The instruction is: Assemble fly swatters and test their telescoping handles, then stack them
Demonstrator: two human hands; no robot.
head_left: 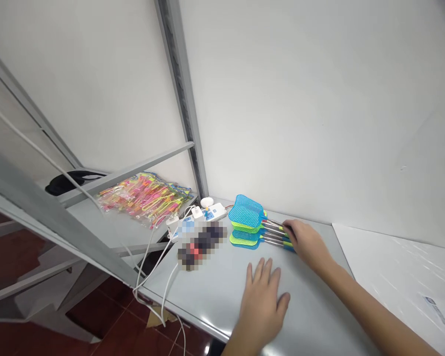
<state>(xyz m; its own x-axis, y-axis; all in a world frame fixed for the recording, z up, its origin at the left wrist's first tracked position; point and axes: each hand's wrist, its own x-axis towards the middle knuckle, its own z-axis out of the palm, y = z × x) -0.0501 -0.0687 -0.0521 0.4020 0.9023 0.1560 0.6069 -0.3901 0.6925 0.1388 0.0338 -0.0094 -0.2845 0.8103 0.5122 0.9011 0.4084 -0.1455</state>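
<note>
A small stack of blue and green fly swatters (pixel 246 222) lies on the grey table (pixel 215 291) near the white wall, heads to the left and metal handles to the right. My right hand (pixel 307 242) rests on the handle ends, fingers curled over them. My left hand (pixel 262 299) lies flat on the bare tabletop in front of the swatters, fingers stretched out and holding nothing.
A white power strip (pixel 207 213) with plugs and white cables (pixel 159 277) sits left of the swatters beside a blurred dark object (pixel 200 244). Colourful packaged items (pixel 144 198) lie on a metal shelf frame at the left. White sheet (pixel 400 277) covers the table's right part.
</note>
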